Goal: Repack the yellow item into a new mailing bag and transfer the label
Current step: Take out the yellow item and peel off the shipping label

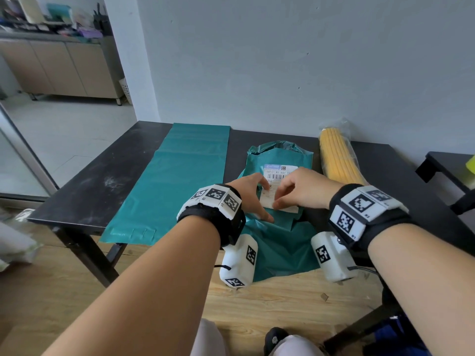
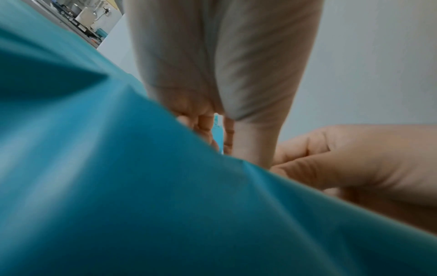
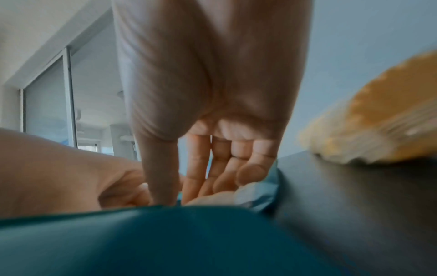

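On the black table (image 1: 102,176), the crumpled old teal bag (image 1: 282,232) lies in the middle with a white label (image 1: 279,173) stuck on it. My left hand (image 1: 254,199) presses the bag beside the label's left edge, thumb stretched flat. My right hand (image 1: 285,194) pinches the label's lower edge between thumb and curled fingers. The right wrist view shows that thumb (image 3: 163,186) down on the old bag (image 3: 165,239). A flat new teal bag (image 1: 180,176) lies to the left. The yellow item (image 1: 336,160), wrapped in clear plastic, lies to the right.
A grey wall runs right behind the table. A second dark table (image 1: 447,163) stands at the far right. Cabinets (image 1: 64,68) line the back left. A whitish bag (image 1: 15,247) shows at the left edge over the wooden floor (image 1: 282,304).
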`<state>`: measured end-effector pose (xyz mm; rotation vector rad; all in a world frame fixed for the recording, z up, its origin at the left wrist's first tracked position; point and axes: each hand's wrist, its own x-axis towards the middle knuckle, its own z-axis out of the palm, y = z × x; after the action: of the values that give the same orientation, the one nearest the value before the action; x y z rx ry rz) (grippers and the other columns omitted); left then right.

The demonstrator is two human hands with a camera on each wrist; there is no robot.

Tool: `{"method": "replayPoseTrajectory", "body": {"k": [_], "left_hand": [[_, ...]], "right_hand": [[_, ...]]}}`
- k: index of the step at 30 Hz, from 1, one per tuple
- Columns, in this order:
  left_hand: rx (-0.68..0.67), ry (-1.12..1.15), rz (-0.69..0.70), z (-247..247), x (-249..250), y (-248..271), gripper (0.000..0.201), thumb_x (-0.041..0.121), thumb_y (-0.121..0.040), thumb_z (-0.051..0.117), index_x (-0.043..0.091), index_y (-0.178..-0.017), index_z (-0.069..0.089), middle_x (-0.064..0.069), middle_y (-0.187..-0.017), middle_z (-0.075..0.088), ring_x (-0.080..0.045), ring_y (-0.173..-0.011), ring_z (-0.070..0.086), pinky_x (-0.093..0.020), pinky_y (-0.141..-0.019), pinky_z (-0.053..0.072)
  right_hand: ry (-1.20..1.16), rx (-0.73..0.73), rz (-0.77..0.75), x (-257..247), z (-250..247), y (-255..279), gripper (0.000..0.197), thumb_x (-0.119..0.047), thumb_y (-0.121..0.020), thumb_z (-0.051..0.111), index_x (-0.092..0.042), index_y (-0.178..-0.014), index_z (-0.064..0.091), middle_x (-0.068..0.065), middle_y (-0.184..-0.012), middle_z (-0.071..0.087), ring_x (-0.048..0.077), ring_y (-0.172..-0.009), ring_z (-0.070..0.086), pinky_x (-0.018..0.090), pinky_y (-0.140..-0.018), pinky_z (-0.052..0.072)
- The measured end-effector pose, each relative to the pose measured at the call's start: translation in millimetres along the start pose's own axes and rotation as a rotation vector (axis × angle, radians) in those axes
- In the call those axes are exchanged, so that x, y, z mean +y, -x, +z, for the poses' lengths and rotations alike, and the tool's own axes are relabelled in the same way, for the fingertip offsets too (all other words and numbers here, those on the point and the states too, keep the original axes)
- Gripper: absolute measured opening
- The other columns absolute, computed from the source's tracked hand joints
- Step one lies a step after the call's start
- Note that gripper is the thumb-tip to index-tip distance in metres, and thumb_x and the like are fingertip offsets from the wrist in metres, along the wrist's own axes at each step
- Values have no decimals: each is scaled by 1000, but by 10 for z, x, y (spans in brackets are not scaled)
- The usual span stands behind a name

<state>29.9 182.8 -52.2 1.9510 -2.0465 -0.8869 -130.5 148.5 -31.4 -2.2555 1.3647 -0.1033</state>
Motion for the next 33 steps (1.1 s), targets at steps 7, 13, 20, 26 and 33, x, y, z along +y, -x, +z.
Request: {"method": "replayPoseTrajectory", "body": {"k": [7,13,20,26,33], "left_hand": [[-22,12,15,-30,-15,-16,79,28,-68,84,32,-136,43,-2,-120,58,-17,-96,56,-26,-78,44],[-21,14,23,-9,0,-32,80,29,-70,83,29,-138,42,-3,-125,56,-18,-103,55,-24,-79,40],[-27,19,22,-8,8,-17,80,28,-70,83,29,-139,41,-3,-126,55,-19,-104,55,-26,-82,43],[-33,18,14,-10,5,-23,82,29,-69,84,30,-139,41,-3,-127,55,-19,-104,55,-30,-87,45],[-23,15,14,10,4,-26,81,32,-68,84,30,-137,41,2,-136,49,-17,-111,52,-29,-92,44]], "right_hand": [[-43,-37,31,-41,136,-146,14,-22,-76,79,-15,-86,73,-10,-78,63,4,-74,55,20,-64,43],[-60,-72,60,-14,152,-167,10,-22,-79,76,-16,-85,71,-8,-76,61,3,-70,53,19,-60,39],[-45,-60,63,-3,149,-157,8,-22,-82,73,-15,-84,69,-7,-80,59,4,-73,52,20,-62,40],[-20,-41,78,-16,142,-179,7,-22,-82,73,-17,-81,68,-9,-79,59,3,-72,51,21,-63,41],[-30,-35,81,47,113,-155,17,-33,-80,75,-16,-82,71,-5,-80,62,12,-79,57,25,-70,45]]}}
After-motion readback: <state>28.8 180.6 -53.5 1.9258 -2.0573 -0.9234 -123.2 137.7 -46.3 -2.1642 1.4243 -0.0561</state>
